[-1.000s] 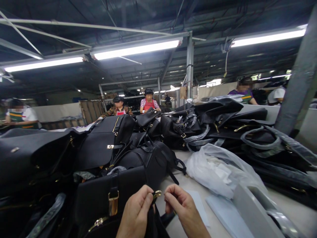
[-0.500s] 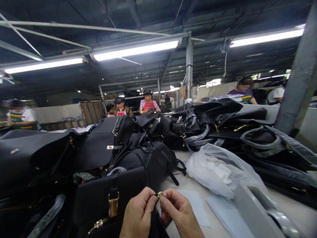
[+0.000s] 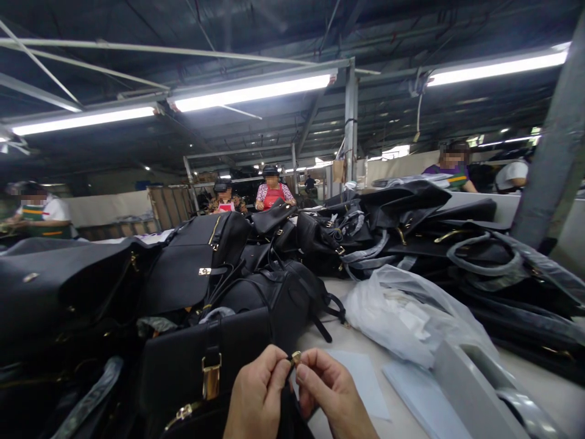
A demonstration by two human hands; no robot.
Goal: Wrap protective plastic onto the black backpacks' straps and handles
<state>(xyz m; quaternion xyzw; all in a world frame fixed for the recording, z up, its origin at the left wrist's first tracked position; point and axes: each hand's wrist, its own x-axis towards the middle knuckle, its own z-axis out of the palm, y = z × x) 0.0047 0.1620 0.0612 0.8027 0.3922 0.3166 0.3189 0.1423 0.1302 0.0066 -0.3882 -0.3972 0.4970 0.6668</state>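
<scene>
In the head view's lower middle, my left hand (image 3: 258,390) pinches a narrow black strap (image 3: 290,364) between thumb and forefinger. My right hand (image 3: 333,390) grips a small gold buckle (image 3: 296,356) at the strap's end, its thumb and forefinger closed on it. The two sets of fingertips almost meet. Below them hangs dark material, partly hidden by my hands. Close on the left lies a black bag (image 3: 183,353) with a gold clasp (image 3: 211,379) on its flap strap. Behind it rests a black backpack (image 3: 283,292) with its straps trailing onto the table.
Black bags (image 3: 192,256) pile up across the back and left. To the right are a clear plastic bag (image 3: 411,311) with pale pieces inside, light blue sheets (image 3: 420,396), a grey tape dispenser (image 3: 466,390) and a metal post (image 3: 543,146). Several people work farther off.
The gold buckle has turned slightly between my fingers, while both hands stay in nearly the same place. The view has shifted very slightly.
</scene>
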